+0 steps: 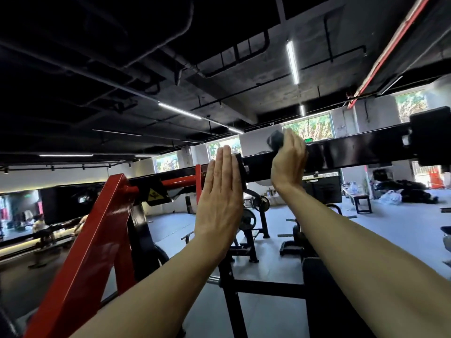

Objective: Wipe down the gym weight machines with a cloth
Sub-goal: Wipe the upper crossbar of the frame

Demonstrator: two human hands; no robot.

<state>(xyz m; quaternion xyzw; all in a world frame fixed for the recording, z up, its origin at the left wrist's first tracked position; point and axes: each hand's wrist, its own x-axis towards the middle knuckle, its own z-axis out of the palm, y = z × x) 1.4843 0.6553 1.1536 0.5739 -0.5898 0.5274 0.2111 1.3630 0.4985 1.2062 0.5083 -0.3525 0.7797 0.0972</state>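
Note:
A long black beam (361, 148) of a weight machine runs across the view at head height, joined to a red frame (97, 230) at the left. My right hand (289, 159) presses a dark cloth (275, 141) against the beam's top and front, fingers straight and reaching over it. My left hand (220, 198) is raised flat with straight fingers together, its fingertips touching a black block (240, 167) on the beam's near face. Most of the cloth is hidden behind my right hand.
A yellow warning label (155, 195) sits where the red frame meets the beam. Below stand black benches and plate-loaded racks (253, 223) on a pale floor. Bags and a bench (390, 197) lie at the far right. A mirror (22, 215) lines the left wall.

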